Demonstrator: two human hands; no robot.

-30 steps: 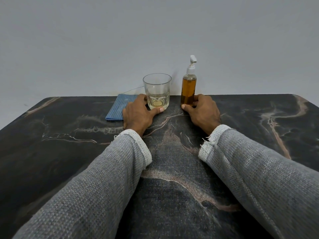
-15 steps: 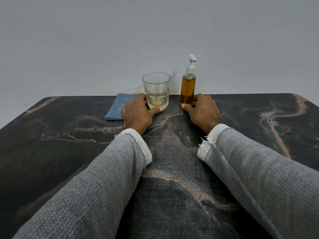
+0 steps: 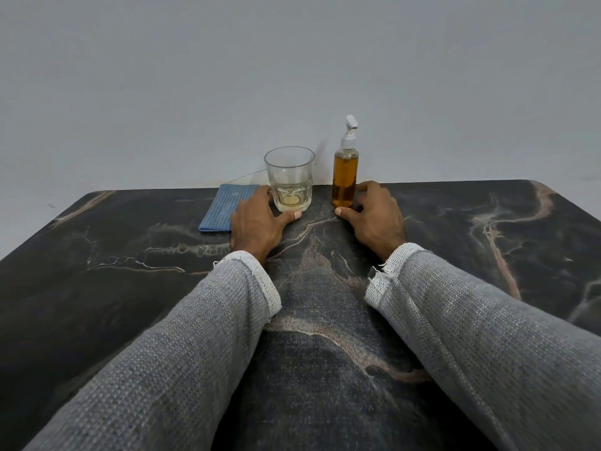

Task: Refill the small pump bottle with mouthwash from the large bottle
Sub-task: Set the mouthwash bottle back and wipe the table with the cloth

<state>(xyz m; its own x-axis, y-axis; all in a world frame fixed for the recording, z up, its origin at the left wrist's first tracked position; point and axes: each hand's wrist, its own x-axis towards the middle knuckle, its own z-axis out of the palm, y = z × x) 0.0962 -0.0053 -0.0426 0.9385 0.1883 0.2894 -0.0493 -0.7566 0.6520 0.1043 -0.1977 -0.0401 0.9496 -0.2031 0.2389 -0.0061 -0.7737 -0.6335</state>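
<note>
A dark marble-patterned table (image 3: 130, 288), veined in pale and reddish streaks, stands against a plain grey wall. Near its far edge a clear glass tumbler (image 3: 289, 179) with a little pale liquid stands upright, a pump bottle (image 3: 345, 177) of amber liquid just beside it on the right. A folded blue cloth (image 3: 224, 206) lies flat left of the tumbler.
</note>
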